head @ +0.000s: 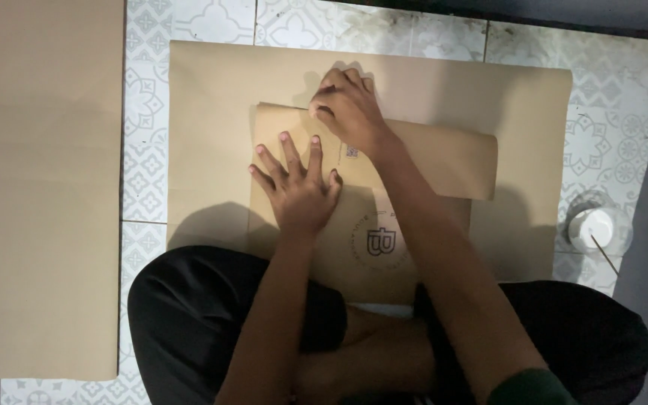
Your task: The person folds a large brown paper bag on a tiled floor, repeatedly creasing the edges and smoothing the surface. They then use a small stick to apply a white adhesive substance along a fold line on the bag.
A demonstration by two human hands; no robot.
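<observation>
Flat tan paper envelope with a round dark printed emblem (384,217), lying on the middle of a larger sheet of brown kraft paper (211,82) spread over the patterned white floor tiles (144,172). Top flap of the envelope folded down, its fold line running across the upper edge.

Left hand (298,187) pressed flat on the left part of the envelope, fingers spread and open, gripping nothing, only pushing down. Right hand (346,105) at the upper left corner of the envelope, fingers curled and bunched on the fold edge; pinching the paper or merely pressing it, not possible to tell. Right forearm crossing diagonally over the envelope, covering part of the flap.

Below the envelope, crossed legs in black trousers (189,315), near edge of the envelope tucked against them. To the right of the envelope, off the kraft sheet, a small clear plastic cup with white contents (594,229) on the tiles, a thin stick (603,253) leaning out of it. Well to the left of the envelope, a second large sheet of brown paper (39,187), separated from the first by a strip of tile.
</observation>
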